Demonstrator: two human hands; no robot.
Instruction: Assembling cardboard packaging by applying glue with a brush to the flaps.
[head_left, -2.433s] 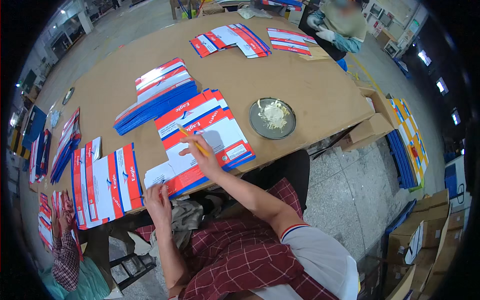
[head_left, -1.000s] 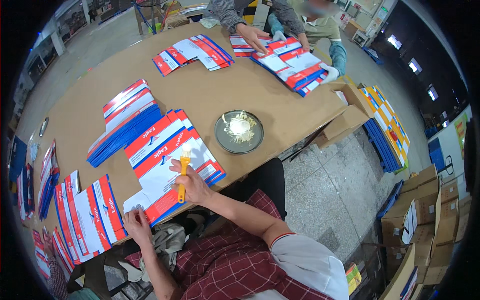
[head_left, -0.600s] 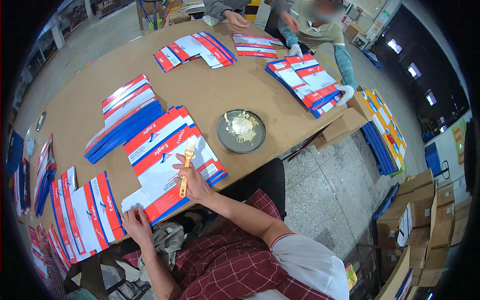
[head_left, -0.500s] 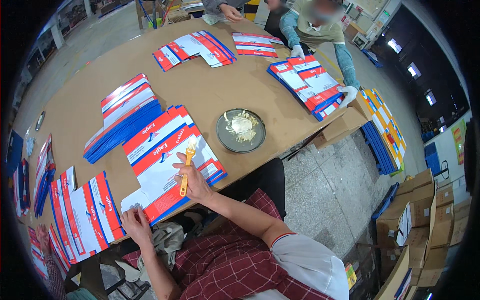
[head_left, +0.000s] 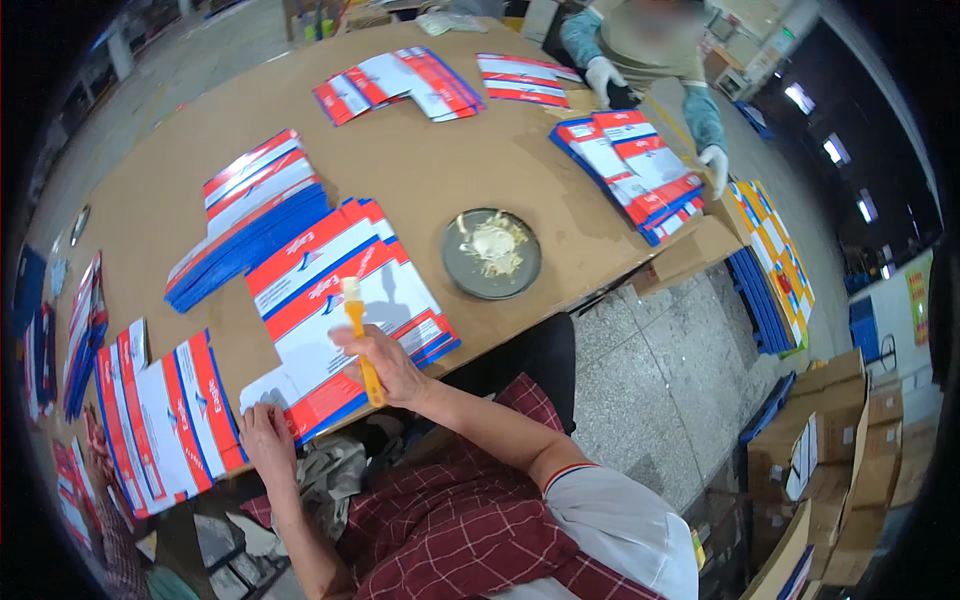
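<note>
In my right hand (head_left: 388, 366) is a brush (head_left: 365, 360) with a yellow handle and pale bristles, held upright over a stack of flat carton blanks (head_left: 345, 295) printed red, white and blue. My fingers are wrapped round its handle. My left hand (head_left: 267, 438) is at the near left corner of the stack, fingers curled together at the white flap (head_left: 266, 390) of the top blank. Right of the stack, a dark round plate (head_left: 468, 277) carries a lump of cream-coloured paste (head_left: 494, 241).
A thick pile of folded blanks (head_left: 262, 205) lies beyond my stack, with more blanks (head_left: 165, 420) to the left. Across the table, a gloved co-worker (head_left: 645, 60) stands by another pile (head_left: 630, 170). Brown boxes (head_left: 820, 430) stand at the right; another person's arm (head_left: 110, 540) shows lower left.
My right hand has moved the brush slightly left and tilted it the other way. My left fingers have curled in more. The co-worker's gloved hands have come off the pile.
</note>
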